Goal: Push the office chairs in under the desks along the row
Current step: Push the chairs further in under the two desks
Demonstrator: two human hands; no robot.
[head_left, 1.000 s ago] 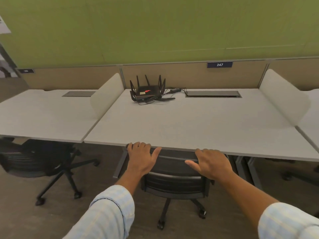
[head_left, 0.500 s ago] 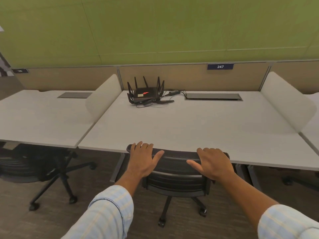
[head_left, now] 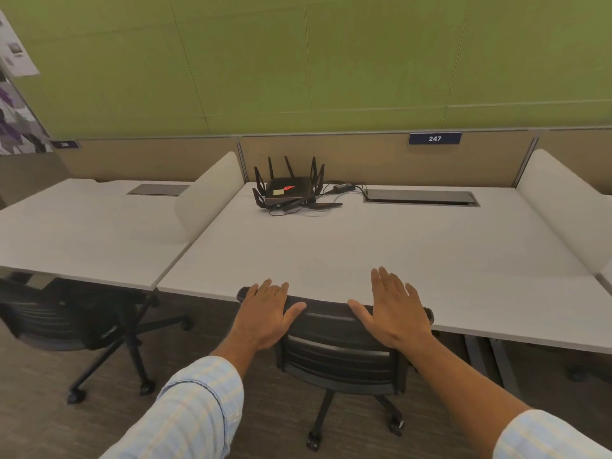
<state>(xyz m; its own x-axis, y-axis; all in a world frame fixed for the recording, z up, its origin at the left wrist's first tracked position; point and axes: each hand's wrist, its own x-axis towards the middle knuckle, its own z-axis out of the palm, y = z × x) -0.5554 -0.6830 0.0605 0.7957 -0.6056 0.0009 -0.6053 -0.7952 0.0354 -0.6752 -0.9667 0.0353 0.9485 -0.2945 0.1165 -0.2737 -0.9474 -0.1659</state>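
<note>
1. Head view: I see both hands at the top rail of a black office chair (head_left: 341, 356), whose backrest top sits right at the front edge of the grey worktop (head_left: 381, 246), with the seat hidden beneath it and the wheeled base showing on the carpet below.

2. My left hand (head_left: 265, 318) lies flat on the left end of the backrest, fingers together and pointing forward, thumb spread to the right; its grip is loose and open-palmed, closed around nothing.

3. My right hand (head_left: 394, 311) is spread wide over the right end of the backrest, fingers extended out over the worktop edge; whether the palm touches the rail or is just above it I cannot tell, and its grip holds nothing.

4. Pale checked sleeves (head_left: 195, 409) cover both forearms at the bottom of the view.

5. A second black chair (head_left: 66, 323) stands partly under the neighbouring worktop (head_left: 82, 233) on the left, its backrest and base out on the carpet.

6. At the back of the centre worktop rests a black router (head_left: 288, 190) with upright antennas, cables trailing right to a small power adapter (head_left: 344, 186), beside a grey cable hatch (head_left: 420, 197).

7. White dividers (head_left: 208, 197) separate the worktops; a blue plate reading 247 (head_left: 434, 138) sits on the tan back panel under a green wall.
</note>
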